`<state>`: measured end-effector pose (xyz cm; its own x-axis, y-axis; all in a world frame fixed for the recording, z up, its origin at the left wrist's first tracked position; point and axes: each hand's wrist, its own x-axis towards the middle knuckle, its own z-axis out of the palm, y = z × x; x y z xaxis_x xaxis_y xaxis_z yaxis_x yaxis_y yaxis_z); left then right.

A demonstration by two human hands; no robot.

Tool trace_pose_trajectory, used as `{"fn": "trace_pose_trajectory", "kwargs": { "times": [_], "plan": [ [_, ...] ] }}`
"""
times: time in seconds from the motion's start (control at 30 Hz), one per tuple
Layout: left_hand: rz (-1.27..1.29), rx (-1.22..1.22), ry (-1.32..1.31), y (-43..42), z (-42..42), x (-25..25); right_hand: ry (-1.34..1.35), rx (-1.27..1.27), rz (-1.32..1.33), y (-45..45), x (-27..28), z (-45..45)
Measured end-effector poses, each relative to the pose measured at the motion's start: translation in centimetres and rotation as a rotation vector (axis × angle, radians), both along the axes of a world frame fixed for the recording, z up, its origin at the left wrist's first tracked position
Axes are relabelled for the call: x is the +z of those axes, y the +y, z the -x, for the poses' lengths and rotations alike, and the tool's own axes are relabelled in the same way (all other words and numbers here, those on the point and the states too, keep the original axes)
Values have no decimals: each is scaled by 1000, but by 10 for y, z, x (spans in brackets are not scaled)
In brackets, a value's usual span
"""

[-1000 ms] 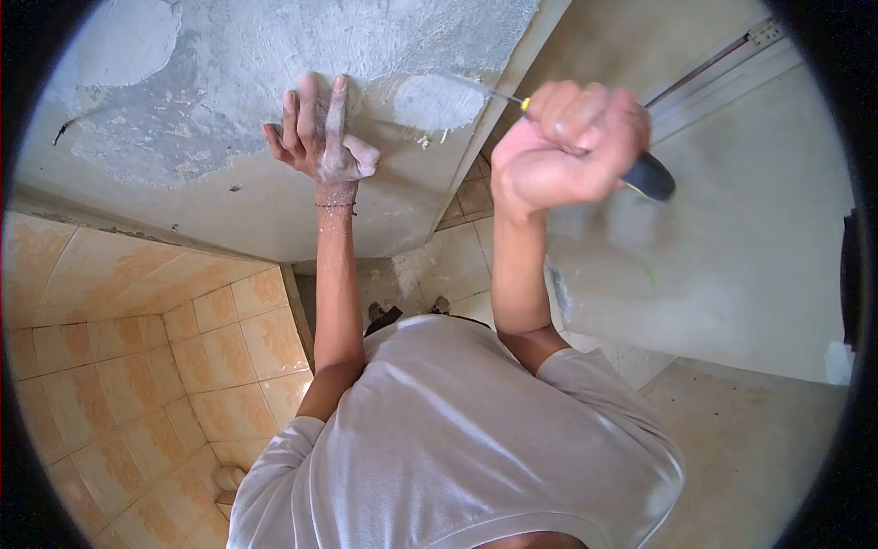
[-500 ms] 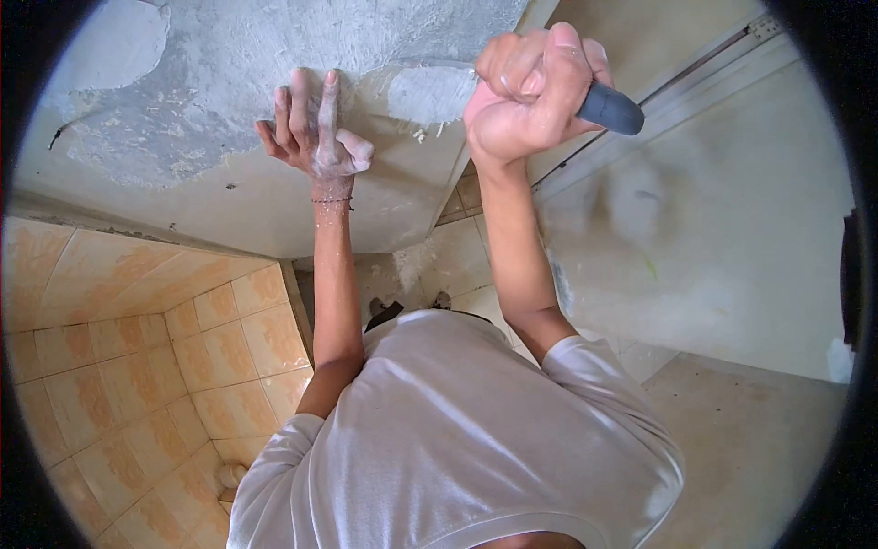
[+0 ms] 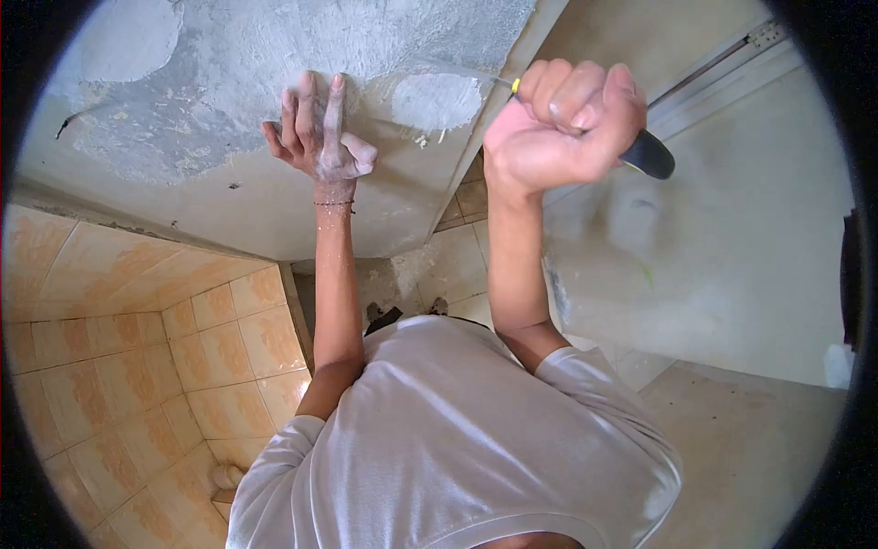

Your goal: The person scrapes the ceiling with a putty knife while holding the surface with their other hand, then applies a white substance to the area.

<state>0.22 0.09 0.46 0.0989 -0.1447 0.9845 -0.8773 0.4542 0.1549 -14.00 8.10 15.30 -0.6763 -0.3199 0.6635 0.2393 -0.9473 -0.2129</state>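
Note:
My left hand [image 3: 322, 137] is dusted with white powder and rests on the wall [image 3: 274, 215], its fingers spread over a rough grey patch [image 3: 183, 119]. To its right, my right hand [image 3: 567, 123] is wrapped round the dark handle of a tool [image 3: 651, 156] with a yellow collar. A thin metal shank or blade runs from the fist leftward toward a whitish plastered patch [image 3: 435, 99]; its far end is too faint to make out.
Orange-and-cream tiles [image 3: 219, 339] line a recess at the lower left. A pale panel [image 3: 722, 256] stands on the right beside a metal strip [image 3: 718, 73]. Floor tiles [image 3: 453, 261] show below the wall's edge.
Since half a second ago, my right hand has come down and to the right, and the tool's collar and shank show again. My left hand stays nearly in place.

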Motion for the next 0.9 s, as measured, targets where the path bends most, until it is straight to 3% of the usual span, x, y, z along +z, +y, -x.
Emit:
{"fn": "trace_pose_trajectory", "kwargs": {
  "times": [0.1, 0.17, 0.3, 0.47, 0.63, 0.7, 0.83, 0.9],
  "plan": [
    [31, -27, 9, 0, 2, -1, -1, -74, 3, -11, -7, -8],
    [35, -4, 2, -2, 1, -1, -6, -7, -181, -9, -5, -9],
    [33, 12, 15, -2, 2, 0, -29, 44, -35, 13, 6, 3],
    [29, 11, -17, 1, 0, 0, -130, -12, -260, -14, 3, -16],
    [16, 11, -14, -1, 0, -2, -165, 72, -31, 4, 1, -6],
    [-23, 22, -32, 0, -1, -3, -133, -94, -135, -9, -1, -12],
    [1, 15, -32, 0, 0, -1, 12, -117, -265, 1, 11, -6],
    [-10, 35, -29, 0, 1, -1, 26, -117, -183, 15, 14, 2]
  ]
}}
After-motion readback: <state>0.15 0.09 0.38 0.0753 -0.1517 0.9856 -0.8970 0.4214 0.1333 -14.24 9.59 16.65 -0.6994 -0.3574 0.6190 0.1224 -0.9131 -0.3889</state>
